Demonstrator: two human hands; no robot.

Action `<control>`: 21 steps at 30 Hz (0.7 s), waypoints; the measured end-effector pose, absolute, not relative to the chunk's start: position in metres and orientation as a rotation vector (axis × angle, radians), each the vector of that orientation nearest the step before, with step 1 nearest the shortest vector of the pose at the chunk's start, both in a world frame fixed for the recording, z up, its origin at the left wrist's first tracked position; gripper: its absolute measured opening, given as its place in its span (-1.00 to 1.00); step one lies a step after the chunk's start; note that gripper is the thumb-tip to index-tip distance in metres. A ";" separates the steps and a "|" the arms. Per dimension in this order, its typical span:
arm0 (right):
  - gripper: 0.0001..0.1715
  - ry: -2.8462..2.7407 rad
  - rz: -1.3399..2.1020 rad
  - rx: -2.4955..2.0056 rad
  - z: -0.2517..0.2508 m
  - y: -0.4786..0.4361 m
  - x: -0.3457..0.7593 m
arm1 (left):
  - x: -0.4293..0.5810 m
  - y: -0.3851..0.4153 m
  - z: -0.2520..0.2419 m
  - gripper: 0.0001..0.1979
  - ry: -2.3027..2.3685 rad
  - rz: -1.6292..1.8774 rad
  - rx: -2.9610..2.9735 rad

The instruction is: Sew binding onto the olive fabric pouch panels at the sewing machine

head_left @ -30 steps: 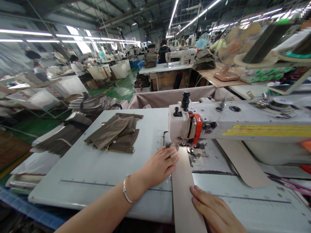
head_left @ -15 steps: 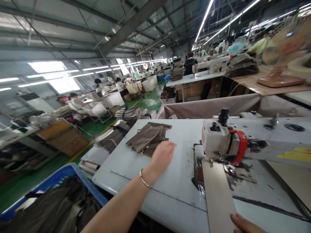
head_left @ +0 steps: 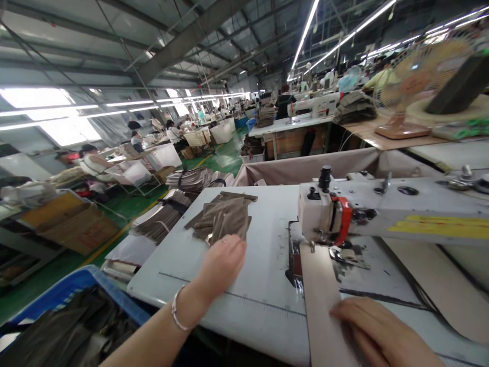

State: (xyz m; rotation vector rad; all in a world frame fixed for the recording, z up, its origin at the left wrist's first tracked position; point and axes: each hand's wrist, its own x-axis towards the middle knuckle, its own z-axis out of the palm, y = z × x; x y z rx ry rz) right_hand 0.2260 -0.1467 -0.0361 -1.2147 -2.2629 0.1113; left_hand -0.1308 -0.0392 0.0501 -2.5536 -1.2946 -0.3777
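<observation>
My left hand (head_left: 223,264) is closed on a brown fabric piece (head_left: 234,216), pinching its near edge at the front of a small pile of similar brown pieces (head_left: 200,221). A small metallic bit shows by the fingers. To the right, a long beige strip (head_left: 319,295) lies under the head of a white sewing machine (head_left: 315,211), its far end at the presser foot. My right hand (head_left: 382,331) grips the strip's right side near the table's front, fingertips on top; the thumb is hidden.
A blue crate (head_left: 91,278) of dark fabric stands at lower left. Bundled stacks (head_left: 164,219) sit beyond the left edge of the white tabletop (head_left: 267,275). Another beige strip (head_left: 431,275) curves at right. A fan (head_left: 405,112) and several people working are farther back.
My left hand has gone from just right of the pile to its front edge and taken hold of a brown piece. My right hand has moved farther onto the beige strip. The view has turned right.
</observation>
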 end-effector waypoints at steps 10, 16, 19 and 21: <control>-0.66 -2.188 0.218 -1.251 -0.022 -0.119 0.206 | -0.140 -0.047 0.049 -0.87 -1.595 -0.675 -2.961; -0.59 -2.333 0.062 -1.250 -0.017 -0.102 0.208 | -0.104 -0.078 0.081 -0.77 -1.268 -0.566 -2.859; -0.51 -2.380 -0.088 -1.275 -0.021 -0.087 0.207 | -0.074 -0.080 0.076 -0.74 -1.171 -0.216 -3.172; -0.49 -2.396 -0.102 -1.277 -0.023 -0.081 0.206 | -0.059 -0.062 0.066 -0.73 -1.244 -0.245 -3.117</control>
